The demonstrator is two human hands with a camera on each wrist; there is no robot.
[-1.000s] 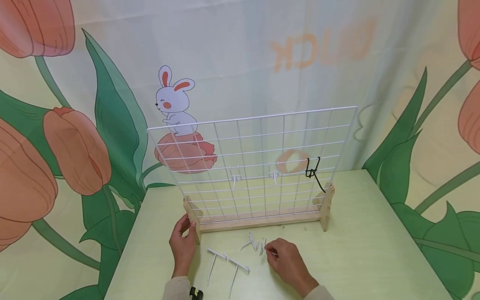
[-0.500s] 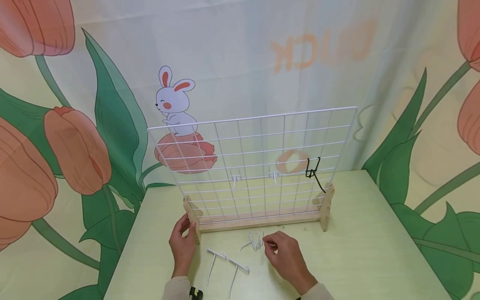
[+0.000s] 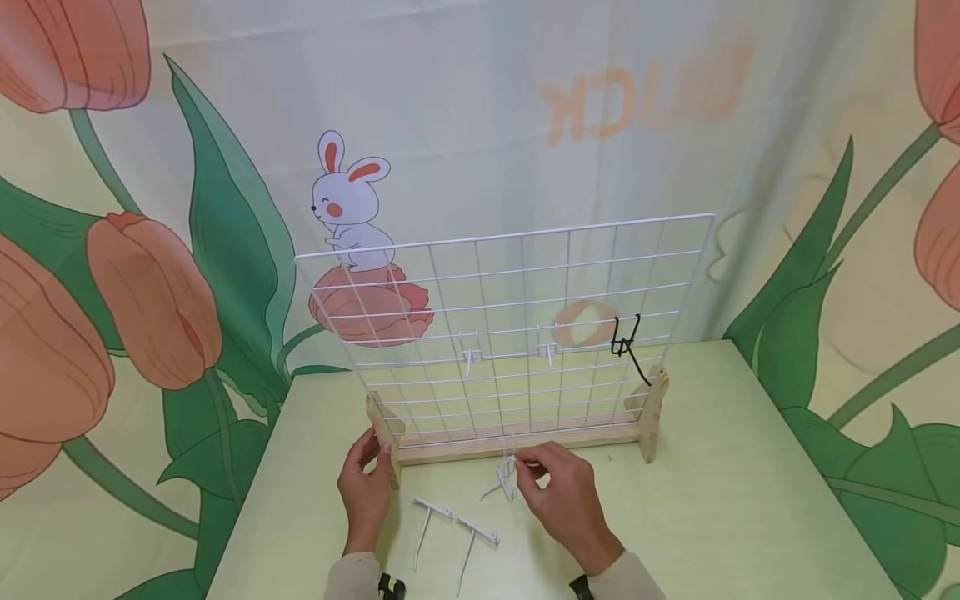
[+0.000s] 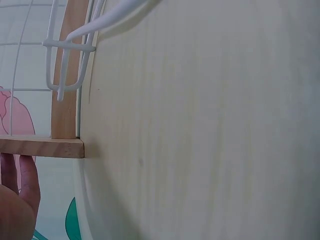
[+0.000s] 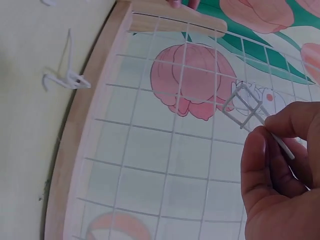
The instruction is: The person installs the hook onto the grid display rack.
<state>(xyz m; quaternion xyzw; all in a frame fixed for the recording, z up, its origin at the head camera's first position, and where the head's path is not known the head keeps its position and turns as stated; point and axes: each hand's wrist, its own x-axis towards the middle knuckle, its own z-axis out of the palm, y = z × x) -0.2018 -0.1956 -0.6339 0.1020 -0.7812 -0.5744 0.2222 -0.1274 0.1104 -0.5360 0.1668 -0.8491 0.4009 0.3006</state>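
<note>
My right hand (image 3: 566,496) pinches a white wire hook (image 5: 251,116) between thumb and fingers; its square wire end points toward the grid. Behind it, in the right wrist view, stands a white wire grid panel (image 5: 167,174). In the head view this hook is raised close in front of the wooden stand's base bar (image 3: 450,451). My left hand (image 3: 365,492) touches the outer side of the stand's left wooden foot (image 4: 40,147) with its fingertips. A loose white hook (image 3: 506,487) lies on the table under the held one.
Two longer white hooks (image 3: 457,520) lie end to end on the table, prongs toward me. On the grid hang a left white hook (image 3: 470,357), a second white hook (image 3: 549,352) and a black hook (image 3: 622,342) at right. A printed curtain (image 3: 480,125) hangs behind.
My right hand has lifted a white hook from beside the loose one and moved it up toward the grid's base. The left hand stays at the wooden foot.
</note>
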